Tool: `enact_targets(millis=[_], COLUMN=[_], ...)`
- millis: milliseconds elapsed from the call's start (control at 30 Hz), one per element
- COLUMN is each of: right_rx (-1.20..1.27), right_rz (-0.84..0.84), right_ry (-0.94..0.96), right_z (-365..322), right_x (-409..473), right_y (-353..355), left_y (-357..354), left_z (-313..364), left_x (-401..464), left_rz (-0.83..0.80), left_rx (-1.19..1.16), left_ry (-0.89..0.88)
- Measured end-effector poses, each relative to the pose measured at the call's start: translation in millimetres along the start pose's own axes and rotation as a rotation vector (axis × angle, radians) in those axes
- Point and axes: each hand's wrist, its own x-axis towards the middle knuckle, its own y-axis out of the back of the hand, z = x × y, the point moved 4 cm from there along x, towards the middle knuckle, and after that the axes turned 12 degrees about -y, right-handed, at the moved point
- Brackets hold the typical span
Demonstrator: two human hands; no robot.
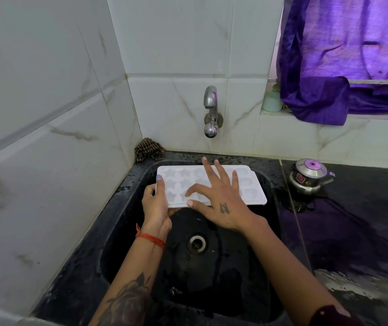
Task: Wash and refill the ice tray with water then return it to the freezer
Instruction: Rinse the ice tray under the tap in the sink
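Washing step, by the look of it: white plastic ice tray (254, 189) held level over the far half of the black sink (214, 285), centre of frame, directly below the tap (210, 111). Moulded cavities, star-shaped at the left, rounder toward the right, 3 rows; contents too pale to tell. Left hand (156, 208) gripping the tray's left edge, thumb on top. Right hand (219, 198) spread flat with straight fingers over the cavities, grasping nothing. No water running. Next, probably: reaching up to open the tap, keeping the tray level. Chrome tap on marbled tile; wet speckled counter (353, 231); steel pot (309, 176) at right; checked cloth (148, 149) in the corner.
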Motion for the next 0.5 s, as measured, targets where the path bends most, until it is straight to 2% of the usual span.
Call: enact_targets(millis=[133,500], right_rx=[-0.102,-0.115], right_rz=[-0.023,-0.009], right_ry=[0.002,-0.022], right_z=[-4.6,-1.7], right_x=[2.3,0.3], right_y=[-11.1,-10.3], left_y=[-0.3,-0.7], left_z=[0.2,-0.7], left_x=[-1.8,-4.9], left_rz=[0.0,-0.011], left_rx=[0.009,-0.012], left_ry=[0.009,0.019])
